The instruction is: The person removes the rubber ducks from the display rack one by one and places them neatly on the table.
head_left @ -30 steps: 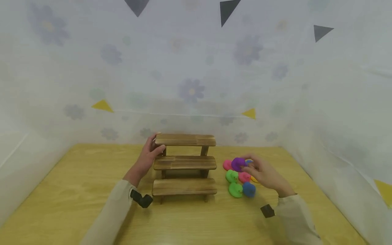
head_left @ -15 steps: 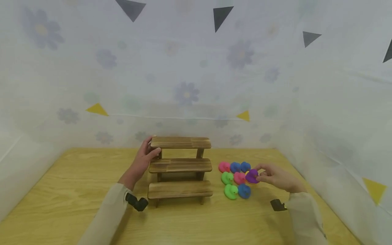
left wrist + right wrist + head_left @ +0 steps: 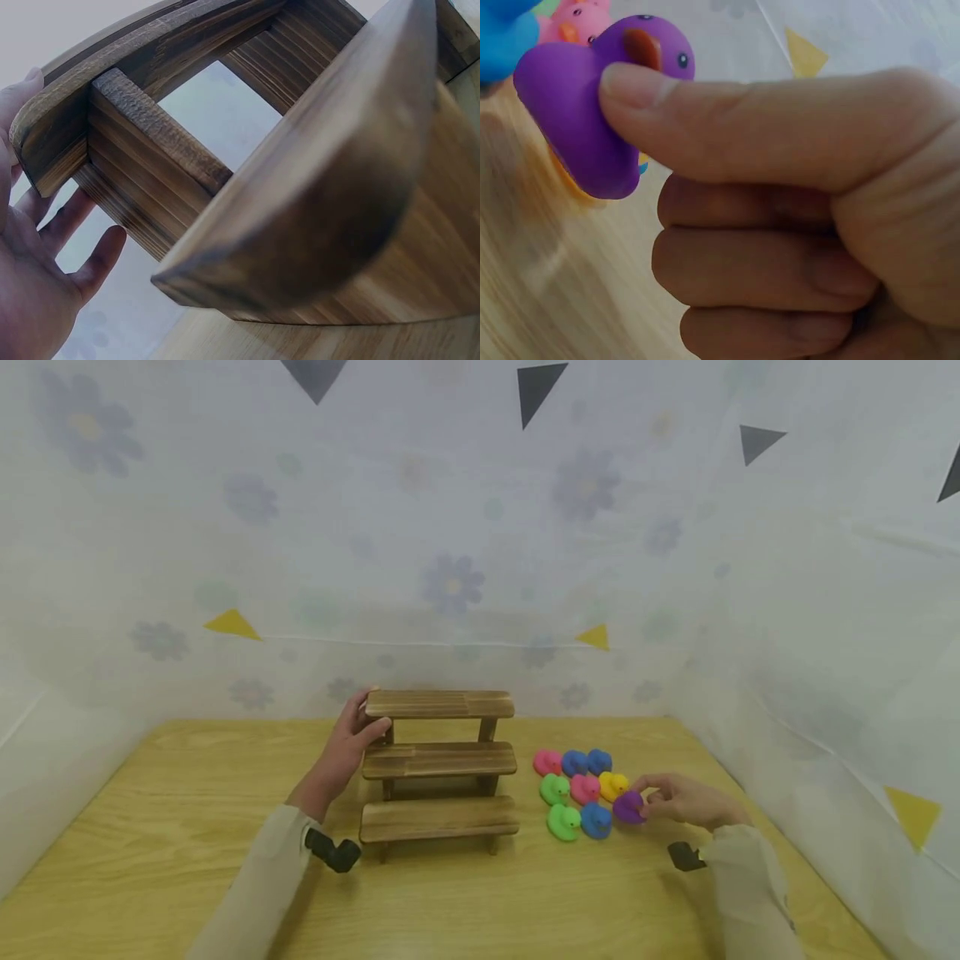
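A purple rubber duck is pinched between the thumb and index finger of my right hand. In the right wrist view the purple duck is tilted, and the other fingers are curled in below the thumb. Whether its base touches the table I cannot tell. My left hand grips the left end of the top step of a three-tier wooden step stand, thumb in front and fingers partly hidden behind. The left wrist view shows the hand around the end of that step.
Left of the purple duck several rubber ducks stand in rows, including a yellow duck, a blue duck and a green duck. A patterned white curtain with pennants surrounds the wooden table.
My right hand has carried the purple duck from the back row toward the right and nearer, past the yellow duck and down beside the front blue one. The left hand still holds the stand.
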Motion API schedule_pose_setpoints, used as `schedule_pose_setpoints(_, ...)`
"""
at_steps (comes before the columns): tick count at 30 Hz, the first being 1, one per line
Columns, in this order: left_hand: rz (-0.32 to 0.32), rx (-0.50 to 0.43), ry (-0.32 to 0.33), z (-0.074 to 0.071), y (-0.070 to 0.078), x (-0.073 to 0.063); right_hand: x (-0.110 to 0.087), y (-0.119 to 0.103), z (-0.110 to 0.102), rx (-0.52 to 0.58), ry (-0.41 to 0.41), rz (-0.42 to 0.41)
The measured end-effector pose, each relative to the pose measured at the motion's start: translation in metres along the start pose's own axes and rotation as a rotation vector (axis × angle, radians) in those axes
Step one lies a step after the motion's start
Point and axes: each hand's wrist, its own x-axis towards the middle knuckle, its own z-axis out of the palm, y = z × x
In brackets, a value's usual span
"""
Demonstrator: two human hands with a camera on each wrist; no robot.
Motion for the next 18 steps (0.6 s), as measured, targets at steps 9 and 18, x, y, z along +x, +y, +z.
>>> schedule_pose_setpoints(9, -0.039, 0.021, 0.019, -0.005, -0.003, -0.011, 0.009, 0.018, 0.008, -0.011, -0.024, -0.014)
schedule_pose_setpoints(18, -0.01, 0.013, -0.004, -0.001, -0.001, -0.001, 0.004, 0.024, 0.006, 0.034, -0.012, -0.032)
